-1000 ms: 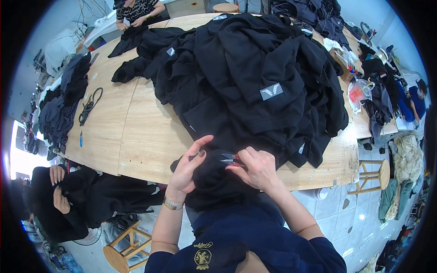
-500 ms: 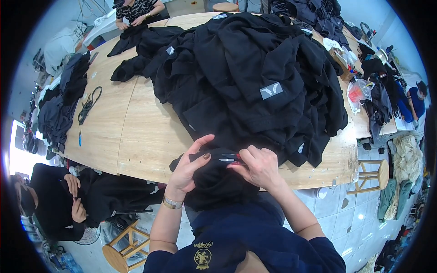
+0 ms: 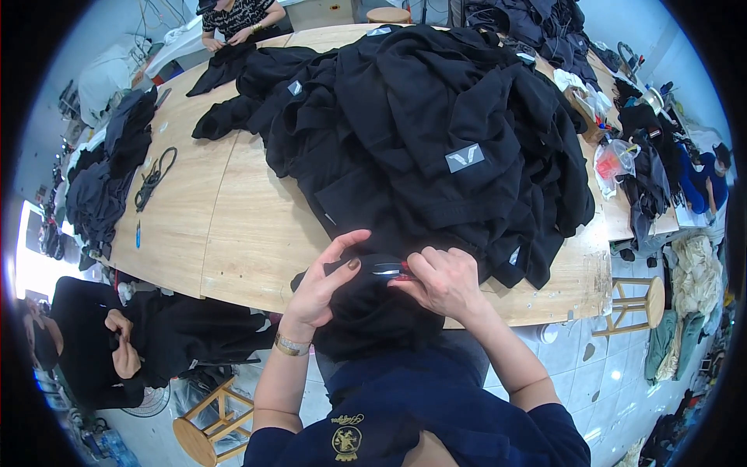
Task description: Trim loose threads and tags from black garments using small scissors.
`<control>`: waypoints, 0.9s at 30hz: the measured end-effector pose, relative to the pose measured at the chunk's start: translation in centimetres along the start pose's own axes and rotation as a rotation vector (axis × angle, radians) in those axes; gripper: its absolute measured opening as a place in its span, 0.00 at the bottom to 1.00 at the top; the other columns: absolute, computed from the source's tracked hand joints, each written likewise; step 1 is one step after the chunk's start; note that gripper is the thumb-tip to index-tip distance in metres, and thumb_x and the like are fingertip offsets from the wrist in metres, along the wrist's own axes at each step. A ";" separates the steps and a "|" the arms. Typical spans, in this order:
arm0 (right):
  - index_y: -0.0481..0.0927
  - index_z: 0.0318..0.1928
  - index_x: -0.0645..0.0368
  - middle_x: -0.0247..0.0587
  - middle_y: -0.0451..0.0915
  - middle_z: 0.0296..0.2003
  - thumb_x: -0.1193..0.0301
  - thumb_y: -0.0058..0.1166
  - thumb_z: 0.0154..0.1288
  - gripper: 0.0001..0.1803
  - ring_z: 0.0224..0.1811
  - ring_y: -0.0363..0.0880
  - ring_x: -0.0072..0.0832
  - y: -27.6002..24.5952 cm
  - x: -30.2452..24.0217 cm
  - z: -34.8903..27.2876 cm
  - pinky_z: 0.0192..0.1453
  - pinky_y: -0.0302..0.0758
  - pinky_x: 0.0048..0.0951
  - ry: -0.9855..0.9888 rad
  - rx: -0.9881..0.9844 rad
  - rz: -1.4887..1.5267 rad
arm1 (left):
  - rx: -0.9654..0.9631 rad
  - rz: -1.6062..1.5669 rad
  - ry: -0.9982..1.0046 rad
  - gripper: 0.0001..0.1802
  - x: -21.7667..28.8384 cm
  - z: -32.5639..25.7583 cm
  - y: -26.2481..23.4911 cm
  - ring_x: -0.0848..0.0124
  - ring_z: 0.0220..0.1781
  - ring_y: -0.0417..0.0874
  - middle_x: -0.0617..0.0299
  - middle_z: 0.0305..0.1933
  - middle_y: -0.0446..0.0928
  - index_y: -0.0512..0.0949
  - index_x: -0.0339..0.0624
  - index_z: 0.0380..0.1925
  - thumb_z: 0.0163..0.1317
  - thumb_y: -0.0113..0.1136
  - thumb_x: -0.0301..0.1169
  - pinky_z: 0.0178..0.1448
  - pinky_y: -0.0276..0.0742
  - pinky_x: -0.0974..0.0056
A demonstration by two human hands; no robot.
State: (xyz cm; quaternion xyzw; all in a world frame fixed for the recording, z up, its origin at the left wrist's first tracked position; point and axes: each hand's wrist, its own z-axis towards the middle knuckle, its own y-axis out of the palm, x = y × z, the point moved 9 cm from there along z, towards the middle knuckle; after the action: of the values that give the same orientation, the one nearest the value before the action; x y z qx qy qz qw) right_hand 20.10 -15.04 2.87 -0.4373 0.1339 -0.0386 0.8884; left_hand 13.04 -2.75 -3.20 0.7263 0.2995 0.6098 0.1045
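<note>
Small thread snips [image 3: 385, 271] with red handles and bright blades are in my right hand [image 3: 443, 282], its fingers closed round them. The blades point left over the black garment [image 3: 381, 311], which lies bunched at the table's near edge and hangs down before me. My left hand [image 3: 317, 289] holds this garment at its left side, index finger stretched out and thumb lying towards the cloth; its other fingers are partly hidden. Just beyond both hands rises a large heap of black garments [image 3: 420, 117], some with grey-white patches.
On the wooden table [image 3: 249, 233] lie a coiled dark cord [image 3: 154, 179], a blue pen-like tool [image 3: 138, 235] and dark clothes [image 3: 109, 171] at the left. Co-workers sit at the left, far and right sides. Wooden stools [image 3: 655, 303] stand near the table; a plastic bag [image 3: 616, 159] lies right.
My hands and the snips have barely moved; the snips' blades look closer together. At the left, the co-worker's hands have shifted slightly.
</note>
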 end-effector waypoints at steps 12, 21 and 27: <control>0.70 0.24 0.51 0.29 0.66 0.18 0.51 0.60 0.54 0.19 0.16 0.69 0.21 -0.4 -0.2 0.2 0.22 0.59 0.24 -0.047 -0.012 -0.025 | -0.004 0.033 -0.005 0.22 0.1 0.0 0.1 0.75 0.56 0.72 0.61 0.59 0.68 0.67 0.39 0.59 0.64 0.55 0.28 0.61 0.67 0.71; 0.70 0.23 0.50 0.29 0.65 0.17 0.51 0.60 0.55 0.19 0.15 0.69 0.22 -0.3 0.0 -0.1 0.22 0.59 0.24 -0.048 -0.025 -0.022 | -0.029 -0.002 -0.007 0.22 0.4 -0.1 0.4 0.75 0.55 0.74 0.60 0.59 0.68 0.66 0.39 0.59 0.65 0.54 0.27 0.59 0.69 0.71; 0.70 0.24 0.50 0.28 0.65 0.17 0.51 0.59 0.55 0.19 0.15 0.69 0.21 -0.5 -0.2 0.2 0.22 0.59 0.24 -0.063 -0.032 -0.021 | -0.027 0.141 0.038 0.21 1.2 0.0 1.0 0.75 0.57 0.71 0.61 0.59 0.68 0.67 0.38 0.58 0.65 0.52 0.26 0.61 0.67 0.70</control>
State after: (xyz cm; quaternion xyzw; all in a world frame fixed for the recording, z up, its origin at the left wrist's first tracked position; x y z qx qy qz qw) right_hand 19.98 -15.10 3.42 -0.4538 0.1020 -0.0319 0.8847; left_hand 13.43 -2.84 -1.69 0.7325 0.2413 0.6332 0.0652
